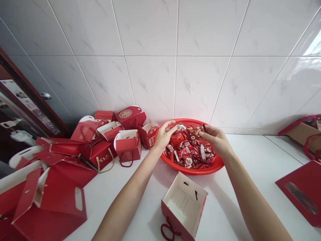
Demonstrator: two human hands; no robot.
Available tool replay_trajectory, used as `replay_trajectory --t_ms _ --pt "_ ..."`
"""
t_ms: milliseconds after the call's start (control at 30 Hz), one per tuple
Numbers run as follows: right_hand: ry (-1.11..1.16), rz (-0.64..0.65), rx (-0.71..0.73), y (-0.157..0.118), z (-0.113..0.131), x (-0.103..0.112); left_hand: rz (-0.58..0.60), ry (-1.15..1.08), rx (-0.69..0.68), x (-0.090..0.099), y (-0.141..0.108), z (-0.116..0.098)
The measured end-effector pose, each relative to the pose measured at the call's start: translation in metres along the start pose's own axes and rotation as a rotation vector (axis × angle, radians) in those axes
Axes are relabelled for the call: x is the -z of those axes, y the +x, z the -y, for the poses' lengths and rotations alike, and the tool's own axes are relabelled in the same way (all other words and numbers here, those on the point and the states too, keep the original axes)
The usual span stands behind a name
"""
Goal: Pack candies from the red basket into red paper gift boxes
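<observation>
A round red plastic basket (175, 167) full of red-wrapped sweets (188, 147) stands against the wall. Over its left side, my left hand (164, 134) is closed with thumb and fingers on a wrapped sweet (180, 127) bearing a white patch with dark characters. At the right side of the basket, my right hand (217, 139) pinches a dark red-brown wrapped sweet (197, 132). In front of the basket, an open red gift box (184, 204) with a white inside and a red cord handle sits on the white surface; no sweets show in it.
Many red gift boxes (127, 147), some open, crowd the left side. Another red box (301, 192) with an oval window lies at the right, near a cardboard-coloured box (304, 134). Behind is a tiled wall (200, 83); a dark door (27, 97) with keys stands far left.
</observation>
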State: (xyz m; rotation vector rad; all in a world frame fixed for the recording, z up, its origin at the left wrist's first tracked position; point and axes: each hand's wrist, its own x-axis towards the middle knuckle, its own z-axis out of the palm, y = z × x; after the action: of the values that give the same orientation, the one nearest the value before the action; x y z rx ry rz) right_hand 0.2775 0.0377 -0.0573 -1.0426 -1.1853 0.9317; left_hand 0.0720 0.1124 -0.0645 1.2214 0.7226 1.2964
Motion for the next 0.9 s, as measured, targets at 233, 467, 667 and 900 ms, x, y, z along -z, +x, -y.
replay_trajectory --t_ms 233,467,667,900 --pt "0.065 0.008 -0.065 -0.006 -0.004 -0.010 0.088 0.157 -0.183 -0.003 0.000 0.002" --pt "0.006 0.059 -0.111 -0.009 0.003 -0.014 0.164 0.229 -0.200 -0.005 -0.004 -0.002" --pt "-0.028 0.103 -0.081 -0.010 0.003 -0.015 0.256 0.295 -0.191 -0.003 -0.007 -0.004" --pt "-0.008 -0.017 -0.069 -0.004 -0.001 -0.011 0.194 0.264 -0.219 -0.002 -0.004 0.000"
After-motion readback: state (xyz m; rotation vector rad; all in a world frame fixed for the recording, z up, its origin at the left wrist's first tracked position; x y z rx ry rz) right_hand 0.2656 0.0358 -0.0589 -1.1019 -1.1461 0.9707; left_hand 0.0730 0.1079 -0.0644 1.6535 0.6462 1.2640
